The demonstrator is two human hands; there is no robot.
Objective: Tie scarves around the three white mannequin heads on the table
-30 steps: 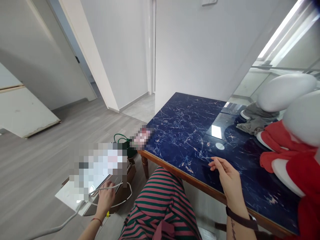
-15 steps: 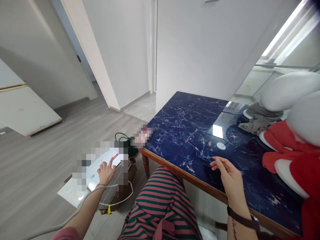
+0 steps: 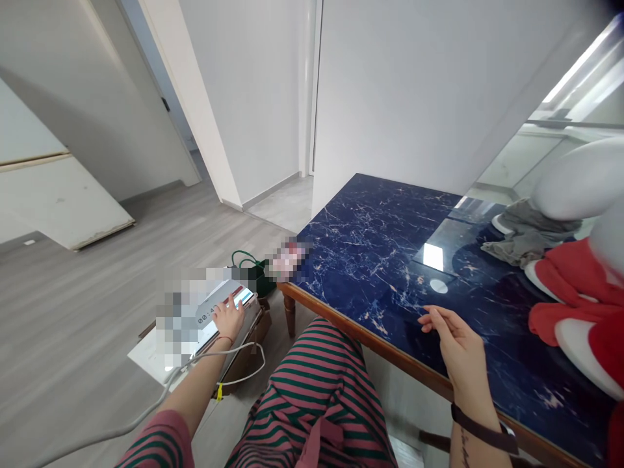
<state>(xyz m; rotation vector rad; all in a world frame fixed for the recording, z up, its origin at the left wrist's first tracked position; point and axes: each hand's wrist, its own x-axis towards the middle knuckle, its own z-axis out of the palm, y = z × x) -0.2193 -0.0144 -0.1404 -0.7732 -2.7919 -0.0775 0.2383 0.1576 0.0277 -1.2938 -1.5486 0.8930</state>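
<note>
My left hand (image 3: 228,320) is over the lit screen of a tablet-like device (image 3: 210,301), low at the left. Its fingers are spread, and I cannot tell whether they touch the glass. The screen shows timer digits beginning 00:4 and coloured bars near its right end; part of it is blurred out. My right hand (image 3: 455,341) is at the near side of a blue marbled table (image 3: 361,240), its fingers loosely bent and nothing visible in them. A dark band is around the right wrist.
White rounded forms with red cloth (image 3: 570,273) and grey cloth (image 3: 531,231) stand at the table's right. A blurred-out item (image 3: 287,259) is at its left corner. A pale cable (image 3: 131,422) crosses my left forearm. Under the device is a brown box (image 3: 260,328).
The screen has gone from white with a red bar to grey with timer digits and coloured bars. My left index finger no longer points at the bar; the fingers are spread. The view has shifted slightly left.
</note>
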